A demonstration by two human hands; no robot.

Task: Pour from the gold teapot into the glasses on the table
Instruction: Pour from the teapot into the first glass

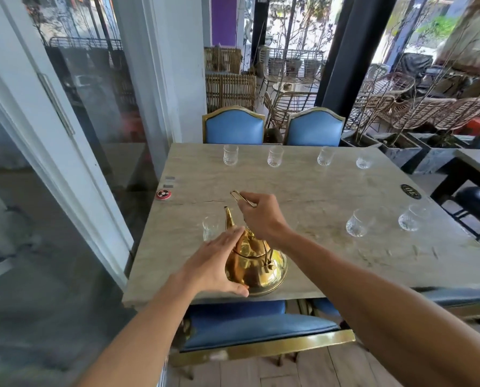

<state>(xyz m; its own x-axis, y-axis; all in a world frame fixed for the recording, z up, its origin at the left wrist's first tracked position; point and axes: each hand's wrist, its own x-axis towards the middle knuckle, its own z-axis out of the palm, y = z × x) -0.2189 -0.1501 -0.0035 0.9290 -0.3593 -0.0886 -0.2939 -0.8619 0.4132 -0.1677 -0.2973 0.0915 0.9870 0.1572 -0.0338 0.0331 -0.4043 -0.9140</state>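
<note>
Left hand (219,263) lay flat, fingers straight, against the gold teapot (257,268), likely steadying it where it stood at the near edge of the surface (330,261). Right hand (258,216) pinched the raised wire handle (240,198), ready to lift. One glass (210,229) stood just beside the spout (229,217), seemingly empty; other glasses (230,155) stood farther off.

Teapot (257,263): shiny gold, round-bellied, upright, with the left hand (219,263) flat against its side; the spout points away.
Handle (241,198): thin wire loop, raised, pinched by the right hand (257,216).
Near glass (209,227): clear, just past the left fingertips, beside the spout.
Side glasses (357,223): two, well right of the right hand.
Far glasses (275,156): four in a row, well beyond both hands.
</note>
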